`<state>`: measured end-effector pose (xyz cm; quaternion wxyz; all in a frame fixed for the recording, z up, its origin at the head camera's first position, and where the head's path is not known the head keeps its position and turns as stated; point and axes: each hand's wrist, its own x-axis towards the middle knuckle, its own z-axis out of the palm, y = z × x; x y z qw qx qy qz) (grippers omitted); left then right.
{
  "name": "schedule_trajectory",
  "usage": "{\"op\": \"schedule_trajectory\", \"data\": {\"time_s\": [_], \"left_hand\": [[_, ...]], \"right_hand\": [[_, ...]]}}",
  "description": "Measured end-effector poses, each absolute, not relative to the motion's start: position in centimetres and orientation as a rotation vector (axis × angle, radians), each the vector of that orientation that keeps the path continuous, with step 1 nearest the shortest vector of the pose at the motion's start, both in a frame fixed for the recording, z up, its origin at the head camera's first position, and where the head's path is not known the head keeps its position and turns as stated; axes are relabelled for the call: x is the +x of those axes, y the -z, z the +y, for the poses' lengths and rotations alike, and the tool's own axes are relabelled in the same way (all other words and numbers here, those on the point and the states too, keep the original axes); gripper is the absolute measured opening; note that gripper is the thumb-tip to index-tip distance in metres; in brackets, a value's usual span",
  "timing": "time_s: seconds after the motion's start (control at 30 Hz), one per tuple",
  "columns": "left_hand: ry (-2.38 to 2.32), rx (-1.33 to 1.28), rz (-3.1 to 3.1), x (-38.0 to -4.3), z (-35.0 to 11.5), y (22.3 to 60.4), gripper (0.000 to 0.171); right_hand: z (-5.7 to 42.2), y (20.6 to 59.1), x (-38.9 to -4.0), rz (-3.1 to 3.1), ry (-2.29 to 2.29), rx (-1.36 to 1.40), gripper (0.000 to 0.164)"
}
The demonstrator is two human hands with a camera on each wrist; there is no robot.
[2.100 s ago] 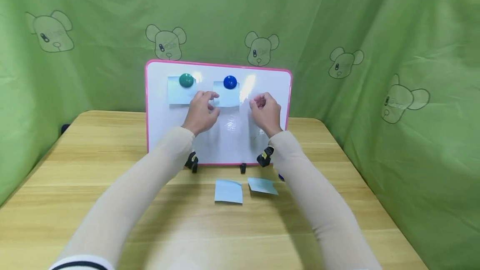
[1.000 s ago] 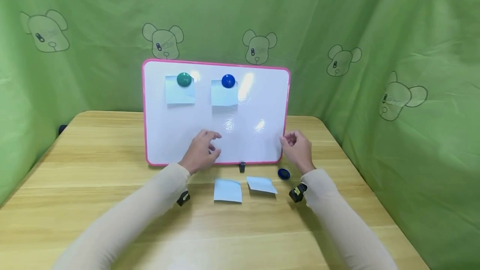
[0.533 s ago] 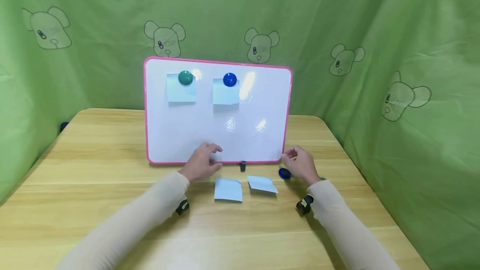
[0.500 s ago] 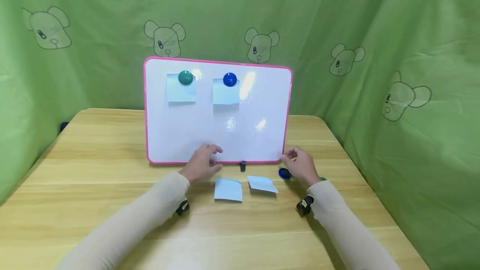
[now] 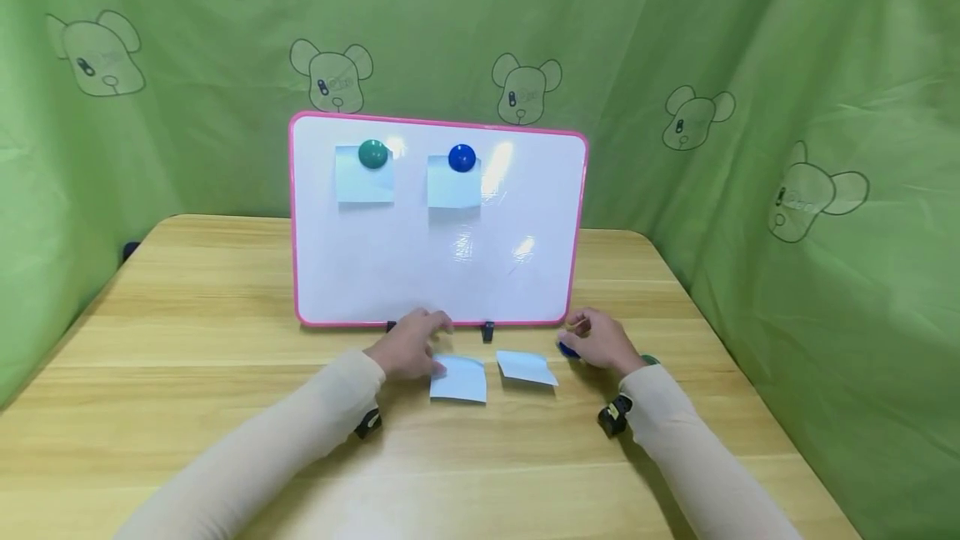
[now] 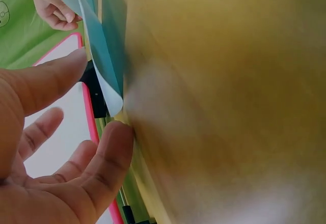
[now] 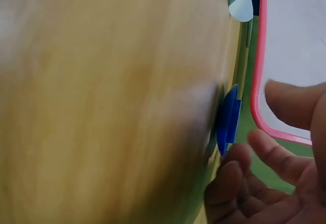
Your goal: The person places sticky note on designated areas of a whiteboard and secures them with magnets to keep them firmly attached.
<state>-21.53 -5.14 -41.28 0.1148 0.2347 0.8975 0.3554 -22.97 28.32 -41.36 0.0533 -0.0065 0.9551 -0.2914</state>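
Observation:
My left hand (image 5: 408,346) is at the left edge of a light blue sticky note (image 5: 459,382) on the table. In the left wrist view its thumb and fingers are spread apart, with the note's curled edge (image 6: 104,74) just past them. My right hand (image 5: 600,342) is over a blue round magnet (image 5: 567,350) lying on the table. Its fingertips are right at the magnet's edge in the right wrist view, and the thumb stands apart. A second light blue note (image 5: 527,367) lies between the hands with a raised edge.
Behind stands a pink-framed whiteboard (image 5: 360,265) on black feet (image 5: 488,332). A green magnet (image 5: 372,154) and a blue magnet (image 5: 462,157) each pin a note to it. Part of a green object (image 5: 649,359) shows behind the right wrist. A green curtain (image 5: 427,7) surrounds the wooden table (image 5: 480,473).
Both hands have come down from the pinned notes on the whiteboard to the table. The left has reached the left loose note, the right the blue magnet. The pinned notes stay in place.

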Motion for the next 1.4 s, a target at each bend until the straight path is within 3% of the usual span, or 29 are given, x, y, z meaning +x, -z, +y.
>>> {"op": "schedule_trajectory", "data": {"time_s": [0.2, 0.67, 0.97, 1.23, 1.4], "left_hand": [[-0.953, 0.712, 2.631, -21.3, -4.9, 41.4, 0.045], [-0.925, 0.796, 2.649, -20.7, -4.3, 41.6, 0.046], [-0.86, 0.896, 2.668, -20.8, -4.2, 41.6, 0.038], [-0.892, 0.798, 2.66, -20.7, -4.1, 41.5, 0.048], [-0.85, 0.827, 2.656, -20.9, -4.0, 41.7, 0.039]], "right_hand": [[28.6, 41.8, -23.1, 2.889, 0.852, -0.059, 0.036], [28.8, 42.0, -23.1, 2.848, 0.84, -0.057, 0.03], [28.7, 41.7, -23.1, 2.843, 0.807, -0.058, 0.036], [28.7, 41.6, -23.2, 2.835, 0.805, -0.041, 0.038], [28.7, 41.7, -23.2, 2.834, 0.813, -0.047, 0.037]]}}
